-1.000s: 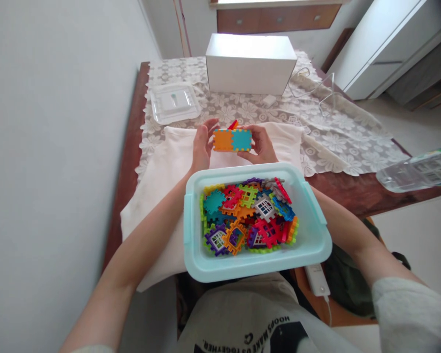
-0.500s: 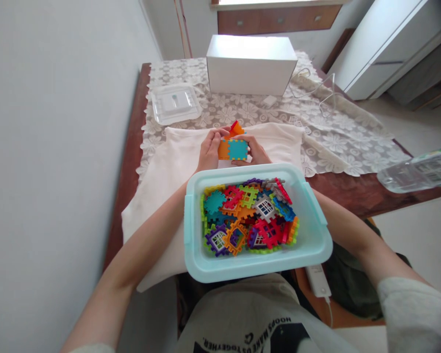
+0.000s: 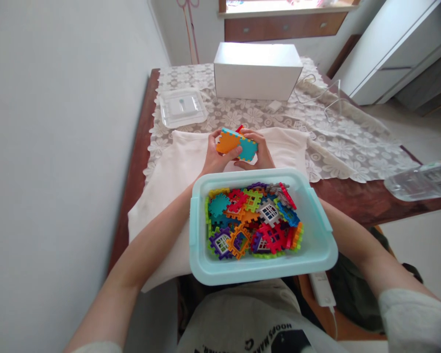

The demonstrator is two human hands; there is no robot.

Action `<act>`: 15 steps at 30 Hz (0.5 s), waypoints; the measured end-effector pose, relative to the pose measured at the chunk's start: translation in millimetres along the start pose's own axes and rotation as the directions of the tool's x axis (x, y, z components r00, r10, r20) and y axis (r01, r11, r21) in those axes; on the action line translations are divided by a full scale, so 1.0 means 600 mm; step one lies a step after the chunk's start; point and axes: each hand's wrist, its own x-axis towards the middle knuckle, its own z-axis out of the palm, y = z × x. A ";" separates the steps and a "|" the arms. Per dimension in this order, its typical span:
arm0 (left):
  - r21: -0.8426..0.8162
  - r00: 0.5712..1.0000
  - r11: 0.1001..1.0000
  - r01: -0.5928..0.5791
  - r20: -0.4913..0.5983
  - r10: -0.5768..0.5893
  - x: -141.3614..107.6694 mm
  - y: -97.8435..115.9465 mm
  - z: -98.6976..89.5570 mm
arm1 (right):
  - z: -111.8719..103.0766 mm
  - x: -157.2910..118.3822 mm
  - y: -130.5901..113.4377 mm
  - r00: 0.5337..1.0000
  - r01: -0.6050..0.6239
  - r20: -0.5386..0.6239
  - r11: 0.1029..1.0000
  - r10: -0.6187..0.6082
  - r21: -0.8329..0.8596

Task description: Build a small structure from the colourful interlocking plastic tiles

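Both hands hold one small block assembly above the white cloth, just beyond the bin. It has an orange face, a turquoise face, a turquoise top edge and a bit of red behind. My left hand grips its left side, with the thumb across the front. On the right side, my right hand wraps round the turquoise part, its fingers partly behind the block. Nearer my body stands a light turquoise bin filled with interlocking plastic pieces in red, orange, purple, green, blue and grey.
A white box stands at the back of the lace-covered table. Left of it lies a clear plastic tray. A small white adapter and cable are near the box. At the right edge lies a clear bottle; a wall borders the left.
The block assembly has tilted in my hands, and its orange face shows more. My left thumb now lies across its front. The whole view has shifted slightly.
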 end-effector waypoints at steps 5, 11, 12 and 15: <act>0.157 0.964 0.988 0.015 -0.265 0.028 0.021 0.005 -0.052 | -0.029 -0.007 0.046 0.970 -0.021 -0.243 0.999 0.015 -0.023; 0.237 0.954 0.970 -0.047 -0.277 0.114 0.032 0.016 -0.058 | -0.054 0.001 0.083 0.947 -0.128 -0.313 0.981 0.076 -0.148; 0.242 0.958 0.969 -0.046 -0.264 0.112 0.030 0.017 -0.052 | -0.054 0.003 0.086 0.959 -0.117 -0.274 0.980 0.070 -0.162; 0.221 0.964 0.975 -0.029 -0.253 0.086 0.023 0.024 -0.035 | -0.052 0.006 0.089 0.978 -0.132 -0.181 0.974 0.098 -0.186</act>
